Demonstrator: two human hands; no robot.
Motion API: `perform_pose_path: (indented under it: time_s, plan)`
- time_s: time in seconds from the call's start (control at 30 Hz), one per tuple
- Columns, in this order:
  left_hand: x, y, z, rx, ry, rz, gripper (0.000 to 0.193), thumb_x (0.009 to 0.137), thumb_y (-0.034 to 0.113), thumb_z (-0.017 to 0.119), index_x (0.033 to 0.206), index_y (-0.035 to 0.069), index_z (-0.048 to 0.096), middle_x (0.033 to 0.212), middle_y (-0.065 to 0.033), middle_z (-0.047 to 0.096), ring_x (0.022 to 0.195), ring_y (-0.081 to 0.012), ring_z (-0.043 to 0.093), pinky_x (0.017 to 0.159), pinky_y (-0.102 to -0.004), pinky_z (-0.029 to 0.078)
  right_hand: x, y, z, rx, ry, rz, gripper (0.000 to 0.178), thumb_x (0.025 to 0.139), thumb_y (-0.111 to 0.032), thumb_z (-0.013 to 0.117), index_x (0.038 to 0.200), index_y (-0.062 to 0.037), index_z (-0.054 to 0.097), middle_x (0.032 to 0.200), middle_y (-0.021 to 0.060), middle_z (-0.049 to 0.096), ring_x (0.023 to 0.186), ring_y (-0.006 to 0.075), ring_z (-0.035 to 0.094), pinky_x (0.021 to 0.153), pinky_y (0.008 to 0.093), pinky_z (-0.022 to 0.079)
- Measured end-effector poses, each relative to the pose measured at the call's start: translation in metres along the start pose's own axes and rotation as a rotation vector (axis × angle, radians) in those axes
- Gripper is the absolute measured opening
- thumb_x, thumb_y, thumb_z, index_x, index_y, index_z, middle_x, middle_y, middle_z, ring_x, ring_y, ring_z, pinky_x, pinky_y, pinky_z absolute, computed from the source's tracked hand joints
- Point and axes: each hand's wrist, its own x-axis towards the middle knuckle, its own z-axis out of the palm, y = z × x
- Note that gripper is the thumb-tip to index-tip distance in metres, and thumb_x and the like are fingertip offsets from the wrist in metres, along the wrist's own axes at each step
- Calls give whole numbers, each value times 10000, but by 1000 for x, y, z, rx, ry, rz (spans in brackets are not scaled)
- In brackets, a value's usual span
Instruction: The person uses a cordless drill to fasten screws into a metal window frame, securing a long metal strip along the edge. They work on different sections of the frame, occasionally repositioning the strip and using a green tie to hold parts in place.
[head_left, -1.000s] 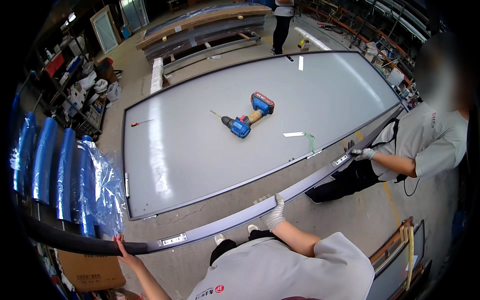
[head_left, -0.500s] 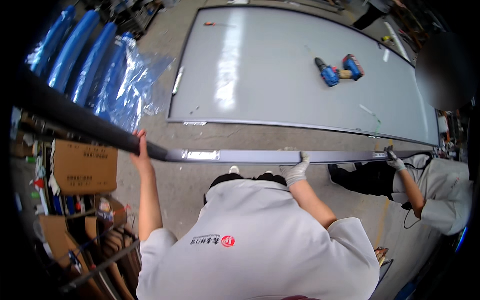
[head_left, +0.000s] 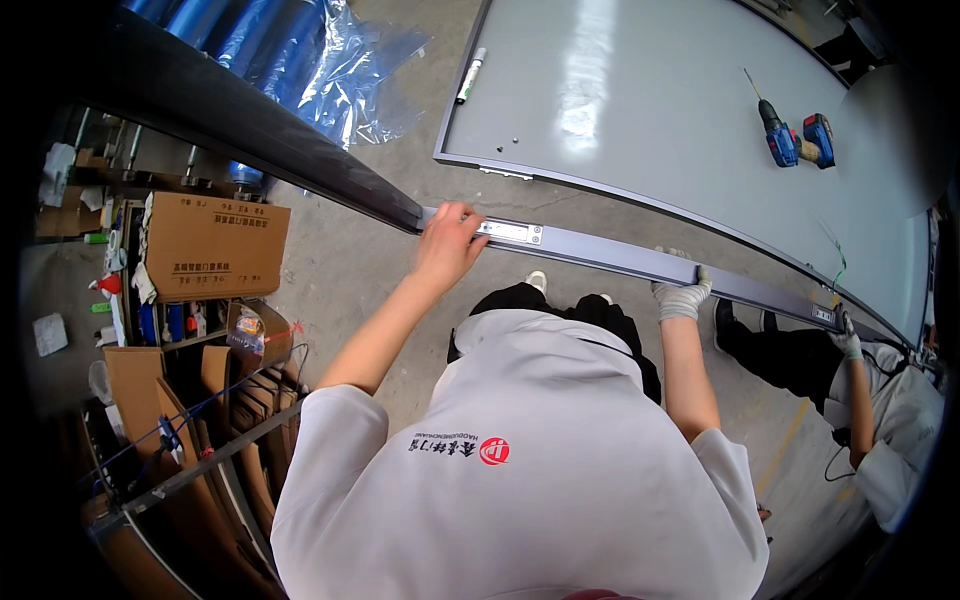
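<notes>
Bar: long metal bar point(head_left: 600, 254) held across the front of the body, sloping down to the right in view, above the floor point(head_left: 410, 345)
Bar, near edge: runs just past the person's waist and dark trousers point(head_left: 560, 306); strip of floor and one pale shoe point(head_left: 537, 281) show between
Bar, far edge: faces the big panel point(head_left: 650, 110); a wedge of floor lies between them, wide at the left, narrowing to the right
Bar, right end: comes near the panel's frame in view; whether they touch, cannot tell
Bar, left end: meets a broad dark length point(head_left: 290, 135) beside the left hand, which runs up to the upper left, in front of the blue rolls point(head_left: 235, 45); one piece or two, cannot tell
Bar, look: smooth pale grey face, thin darker edges; a bright metal plate point(head_left: 510, 232) set in near the left hand, a smaller plate point(head_left: 823, 312) toward the right end
Left hand point(head_left: 450, 242): bare, bent fingers over the bar at the bright plate; how firm the hold, cannot tell
Right hand point(head_left: 684, 292): in a pale glove, closed round the bar
Co-worker's hand point(head_left: 848, 340): gloved, at the bar beside the smaller plate
Panel top: drill point(head_left: 790, 140) lying on its side, marker point(head_left: 472, 75) along the left edge, green string point(head_left: 838, 258) near the front edge
Left side: cardboard box point(head_left: 215, 245), well apart from the bar
</notes>
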Motion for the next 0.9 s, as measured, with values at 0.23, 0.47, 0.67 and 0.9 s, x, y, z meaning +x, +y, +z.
perform_pose_path:
  time_s: [0.23,0.47,0.67,0.9]
  plan:
    - [-6,-16,7,130,-111,81,262,707,225,695,842,38,569,888,-98,475,866,-275,470,713,-382,435,9,3,-11,17,-9,17,340,656,-342,463,819,-50,525,756,91,562,731,289,570,857,560,434]
    - [15,-18,4,132,-308,113,333,642,300,732,733,23,570,869,-115,450,888,-286,451,744,-389,432,0,5,-15,13,33,3,323,612,-327,516,789,-57,521,734,74,540,695,274,553,823,534,454]
    - [40,-44,5,26,-269,90,210,650,144,735,731,54,564,851,-77,503,860,-276,471,742,-377,414,3,6,-14,70,-25,35,341,630,-302,508,849,-41,529,779,91,550,743,289,563,870,558,432]
    - [62,-55,18,101,-127,104,200,620,157,737,757,73,619,878,-44,563,874,-248,511,764,-372,427,23,4,0,66,-15,-7,328,629,-294,510,828,-34,532,782,92,552,748,293,565,877,569,432]
